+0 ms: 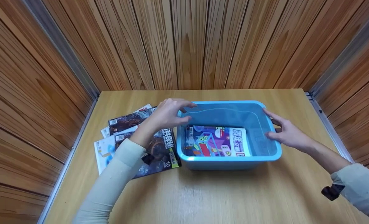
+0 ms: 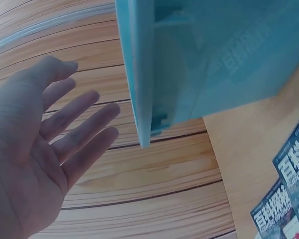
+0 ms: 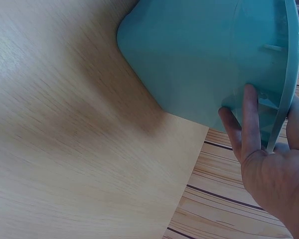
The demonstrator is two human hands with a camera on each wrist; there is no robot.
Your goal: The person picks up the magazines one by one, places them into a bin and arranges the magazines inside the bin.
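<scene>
A blue plastic bin (image 1: 228, 161) stands in the middle of the wooden table (image 1: 221, 199). Flat on its floor lies a colourful magazine (image 1: 217, 141). My left hand (image 1: 176, 112) hovers at the bin's far left corner. In the left wrist view that hand (image 2: 50, 149) has straight, spread fingers and a gap separates it from the bin's rim (image 2: 139, 74). My right hand (image 1: 276, 127) holds the bin's right rim. Its fingers (image 3: 249, 119) lie against the outer wall (image 3: 189, 55) under the lip, with the thumb on the other side of the rim.
Several magazines (image 1: 125, 124) lie fanned out on the table left of the bin, a dark-covered one (image 1: 162, 149) on top and partly under my left forearm. Their covers (image 2: 289, 199) also show in the left wrist view. Wood-panelled walls close in three sides.
</scene>
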